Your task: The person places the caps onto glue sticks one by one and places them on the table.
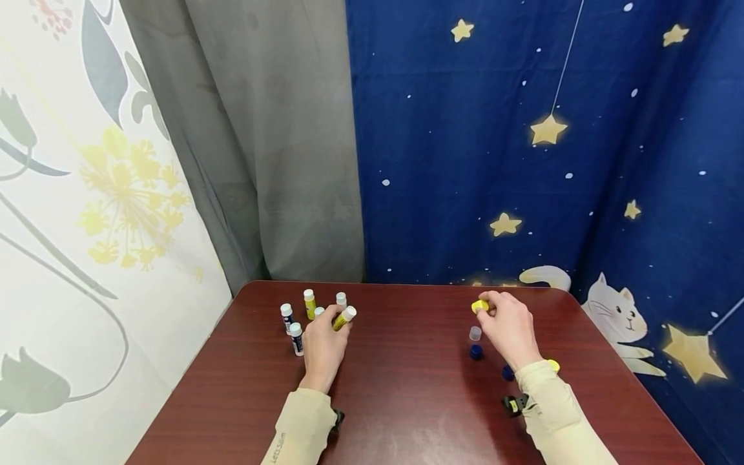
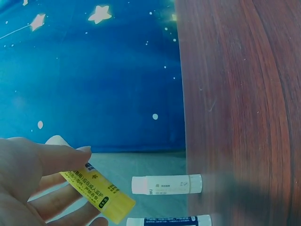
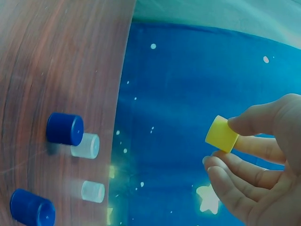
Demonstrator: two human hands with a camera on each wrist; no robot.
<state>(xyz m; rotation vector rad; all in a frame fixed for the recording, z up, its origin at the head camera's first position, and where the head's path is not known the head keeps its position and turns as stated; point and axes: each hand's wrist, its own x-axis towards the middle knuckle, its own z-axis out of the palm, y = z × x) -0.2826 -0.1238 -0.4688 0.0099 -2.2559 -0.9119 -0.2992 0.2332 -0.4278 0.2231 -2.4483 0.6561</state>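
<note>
My left hand (image 1: 325,352) pinches a yellow glue stick (image 2: 96,190) between thumb and fingers, tilted above the table, its white end (image 1: 349,312) pointing up and right. Around that hand stand more glue sticks with white tops: a yellow one (image 1: 310,305), two navy ones (image 1: 287,319) and a white one (image 2: 167,184). Another white top (image 1: 319,311) shows partly behind the hand. On the right, my right hand (image 1: 511,328) holds a yellow cap (image 3: 222,134) between thumb and fingertips, raised off the table.
Beneath the right hand, loose caps lie on the dark red table (image 1: 407,387): blue caps (image 3: 65,129), clear caps (image 3: 93,191) and a yellow cap (image 1: 553,366) partly behind the forearm. Curtains (image 1: 442,161) hang behind the table's far edge.
</note>
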